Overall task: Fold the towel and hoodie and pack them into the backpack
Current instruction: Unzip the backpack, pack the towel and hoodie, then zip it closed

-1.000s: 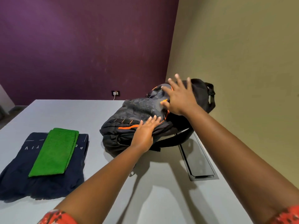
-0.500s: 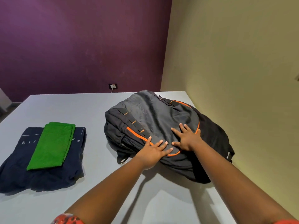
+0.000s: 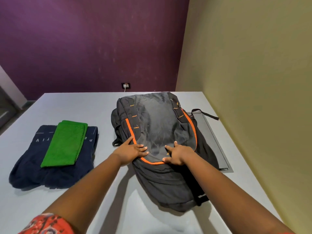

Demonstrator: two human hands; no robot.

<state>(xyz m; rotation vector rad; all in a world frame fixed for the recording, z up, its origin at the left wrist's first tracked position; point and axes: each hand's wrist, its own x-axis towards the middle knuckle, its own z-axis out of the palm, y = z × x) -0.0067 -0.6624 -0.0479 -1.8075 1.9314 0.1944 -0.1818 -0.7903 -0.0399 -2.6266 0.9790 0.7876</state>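
- Head view: a black backpack [image 3: 157, 132] with orange trim lies flat on the grey bench [image 3: 76, 105], close to the olive wall.
- The left hand [image 3: 130, 152] and the right hand [image 3: 179, 155] both rest on its front panel, fingers spread flat.
- Well apart to the left, a folded green towel [image 3: 65, 143] lies on the folded navy hoodie [image 3: 50, 173].

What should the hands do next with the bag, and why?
Probably find the zipper and open the backpack. Both the left hand and right hand rest on it, it looks closed, and the folded towel and hoodie wait beside it.
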